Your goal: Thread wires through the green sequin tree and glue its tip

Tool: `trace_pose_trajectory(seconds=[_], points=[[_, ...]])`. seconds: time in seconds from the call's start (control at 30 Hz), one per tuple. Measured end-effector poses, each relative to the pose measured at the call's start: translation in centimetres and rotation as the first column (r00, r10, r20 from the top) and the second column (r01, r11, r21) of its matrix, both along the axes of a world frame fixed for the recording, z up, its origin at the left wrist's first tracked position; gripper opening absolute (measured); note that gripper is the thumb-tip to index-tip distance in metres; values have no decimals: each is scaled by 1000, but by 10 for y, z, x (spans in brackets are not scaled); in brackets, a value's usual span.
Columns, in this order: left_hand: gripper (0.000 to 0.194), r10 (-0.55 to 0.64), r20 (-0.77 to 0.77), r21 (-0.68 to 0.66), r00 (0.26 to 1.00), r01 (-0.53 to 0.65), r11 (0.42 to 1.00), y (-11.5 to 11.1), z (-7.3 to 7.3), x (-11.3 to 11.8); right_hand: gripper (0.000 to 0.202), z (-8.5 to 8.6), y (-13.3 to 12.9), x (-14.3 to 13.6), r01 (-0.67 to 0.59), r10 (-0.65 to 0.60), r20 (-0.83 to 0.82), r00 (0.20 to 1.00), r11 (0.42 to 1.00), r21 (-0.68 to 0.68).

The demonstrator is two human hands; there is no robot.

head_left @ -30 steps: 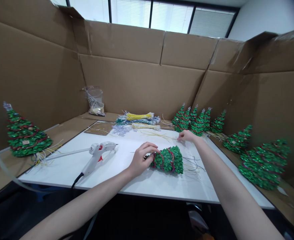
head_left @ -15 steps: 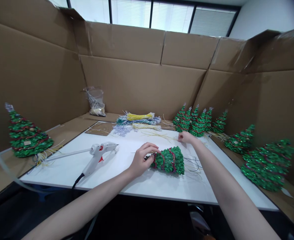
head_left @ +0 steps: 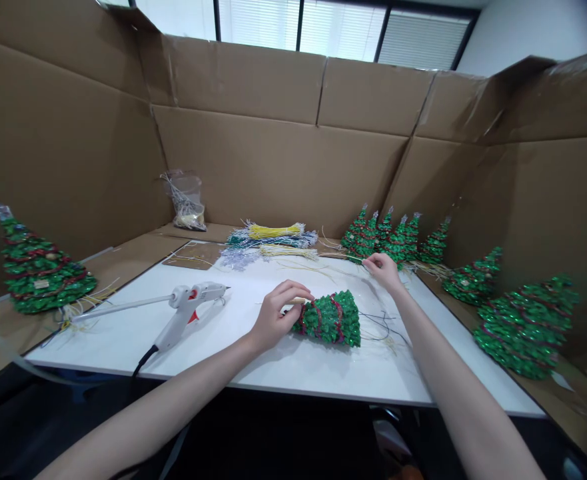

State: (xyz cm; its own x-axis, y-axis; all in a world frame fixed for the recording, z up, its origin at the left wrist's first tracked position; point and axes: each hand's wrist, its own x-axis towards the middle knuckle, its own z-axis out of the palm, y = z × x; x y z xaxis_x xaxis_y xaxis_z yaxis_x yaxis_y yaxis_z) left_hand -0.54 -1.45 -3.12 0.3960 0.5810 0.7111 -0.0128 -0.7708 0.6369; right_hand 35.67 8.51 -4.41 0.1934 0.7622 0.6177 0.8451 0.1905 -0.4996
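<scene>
A small green Christmas tree (head_left: 330, 319) with red garland lies on its side on the white board (head_left: 198, 360). My left hand (head_left: 276, 317) is closed around its narrow top end, which the fingers partly hide. Dark and pale wires (head_left: 386, 323) trail from the wide base toward the right. Farther back, my right hand (head_left: 384, 270) is raised over the board with its fingertips pinched on a thin pale yellow wire (head_left: 343, 256) that stretches off to the left.
A white glue gun (head_left: 188, 310) lies to the left. Wire bundles (head_left: 273, 235) and a plastic bag (head_left: 187, 203) are at the back. Decorated trees stand along the right, one large (head_left: 526, 327), and another (head_left: 43, 267) at far left. Cardboard walls (head_left: 243, 153) surround the board.
My right hand has lifted slightly and moved a little right, and the yellow wire now shows between its fingertips. My left hand stays on the tree's top. The whole view shifted slightly.
</scene>
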Motion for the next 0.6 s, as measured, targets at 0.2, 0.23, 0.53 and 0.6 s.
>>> trace_pose_trajectory(seconds=[0.2,0.23,0.53,0.6], points=[[28,38,5,141,999,-38,989,8,24,8,22,8,-8,-7,-49,82,-160,984,978,200],[29,43,14,170,999,-44,984,11,30,10,20,13,-10,-9,-53,94,-176,980,973,226],[29,320,-50,465,946,-262,846,52,44,42,14,40,-36,-39,-177,243,-153,958,918,355],[28,418,-126,485,900,-311,817,57,37,42,14,43,-41,-45,-224,284,-133,949,911,346]])
